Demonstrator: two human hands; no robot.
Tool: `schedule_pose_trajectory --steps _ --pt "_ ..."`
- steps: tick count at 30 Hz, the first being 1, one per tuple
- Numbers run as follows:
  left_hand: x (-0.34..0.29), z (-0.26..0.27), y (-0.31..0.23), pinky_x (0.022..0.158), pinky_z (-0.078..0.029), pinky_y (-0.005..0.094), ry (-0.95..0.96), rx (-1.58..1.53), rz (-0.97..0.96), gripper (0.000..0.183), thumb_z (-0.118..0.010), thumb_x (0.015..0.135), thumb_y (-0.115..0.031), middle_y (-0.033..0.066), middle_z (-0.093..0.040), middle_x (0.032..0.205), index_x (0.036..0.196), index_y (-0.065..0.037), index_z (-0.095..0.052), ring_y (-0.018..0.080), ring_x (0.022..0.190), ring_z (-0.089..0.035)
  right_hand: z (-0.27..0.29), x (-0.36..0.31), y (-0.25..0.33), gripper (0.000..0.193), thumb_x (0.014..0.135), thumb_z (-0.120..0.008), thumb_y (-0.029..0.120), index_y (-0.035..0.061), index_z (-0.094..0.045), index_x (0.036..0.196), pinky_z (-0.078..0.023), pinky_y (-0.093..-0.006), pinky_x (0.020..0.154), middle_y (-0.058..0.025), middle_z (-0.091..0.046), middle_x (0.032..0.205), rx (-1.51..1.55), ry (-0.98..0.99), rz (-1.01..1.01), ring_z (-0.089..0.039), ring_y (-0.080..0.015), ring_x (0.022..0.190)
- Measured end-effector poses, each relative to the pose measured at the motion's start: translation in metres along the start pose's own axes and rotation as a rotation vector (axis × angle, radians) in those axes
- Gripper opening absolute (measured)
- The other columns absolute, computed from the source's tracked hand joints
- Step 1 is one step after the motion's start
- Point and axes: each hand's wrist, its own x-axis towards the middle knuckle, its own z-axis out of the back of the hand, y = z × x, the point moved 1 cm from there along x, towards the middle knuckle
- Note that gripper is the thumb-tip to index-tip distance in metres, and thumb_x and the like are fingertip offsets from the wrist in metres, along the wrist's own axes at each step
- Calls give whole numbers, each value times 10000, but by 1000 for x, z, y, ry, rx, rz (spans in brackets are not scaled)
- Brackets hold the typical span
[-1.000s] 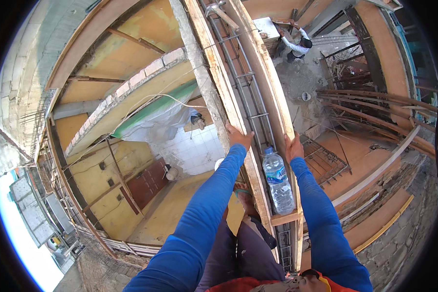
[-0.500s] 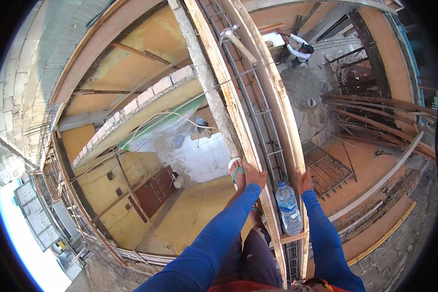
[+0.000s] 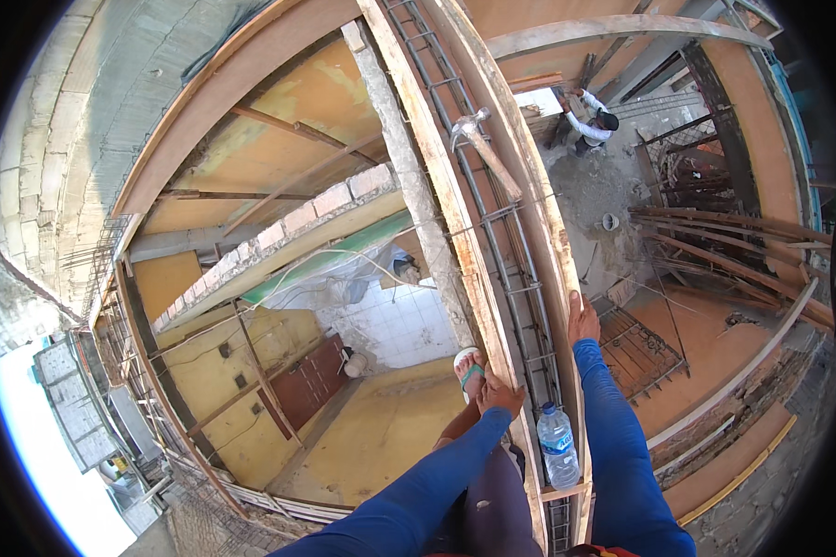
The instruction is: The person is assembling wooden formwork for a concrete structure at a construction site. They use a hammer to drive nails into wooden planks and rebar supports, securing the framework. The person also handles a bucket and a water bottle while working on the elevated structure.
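I straddle a long wooden formwork trough with a steel rebar cage (image 3: 520, 269) inside it. My left hand (image 3: 500, 397) is closed over the edge of the left board (image 3: 469, 241), just above my sandalled foot (image 3: 470, 369). Farther forward, my right hand (image 3: 583, 318) grips the top edge of the right board (image 3: 550, 218), its thumb along the wood. Between my forearms a clear water bottle (image 3: 557, 447) with a blue cap leans inside the trough. Ahead of both hands, a claw hammer (image 3: 486, 153) with a wooden handle lies across the rebar.
Deep drops open on both sides. Down left lie a tiled floor (image 3: 399, 320) and a brick-topped wall (image 3: 297, 218). Lower right, a co-worker (image 3: 590, 125) bends near a bucket (image 3: 609, 222), with stacked timber (image 3: 724, 241) and a rebar mat (image 3: 641, 348) nearby.
My right hand has slid forward along the right board, away from the bottle. My left hand stays on the left board. The hammer and the bottle appear lower in the view.
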Motion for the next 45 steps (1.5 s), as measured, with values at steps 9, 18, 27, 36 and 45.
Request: schedule_pose_trajectory --steps 9,18,27,36,45 --pt "3 125 15 1044 -432 453 -343 -117 -415 641 -607 943 -470 244 -580 1322 1362 1 -490 378 1257 -543 6 -3 7 820 944 -338 717 56 -562 1374 -424 -474 1038 -270 -622 1251 12 34 -39 -569 -431 1195" --pt "-9 268 -3 991 -462 453 -538 46 -530 432 -597 961 -385 207 -650 1207 1204 -29 -619 380 1156 -600 -5 16 -12 839 935 -341 727 53 -537 1396 -406 -463 1064 -280 -600 1279 -15 101 -97 -547 -423 1232" --pt "63 410 -235 1040 -414 470 -656 464 -1059 319 -598 953 -221 188 -538 1323 1225 -55 -604 389 1216 -504 1 3 -2 691 954 -417 646 123 -569 1381 -474 -500 951 -278 -676 1082 -110 48 -77 -629 -438 1066" --pt "188 416 -378 1215 -178 496 -549 1152 -1230 634 -479 994 -427 136 -224 1613 1547 -185 -284 347 1474 -234 7 2 2 636 953 -451 605 143 -563 1375 -465 -529 934 -260 -691 1006 -126 108 -134 -630 -448 1036" --pt "188 414 -385 1187 -198 510 -549 1274 -1233 623 -382 990 -501 151 -206 1627 1549 -232 -320 333 1407 -368 12 -6 32 568 947 -463 587 129 -693 1192 -494 -500 889 -220 -707 970 -98 -64 -225 -659 -413 985"
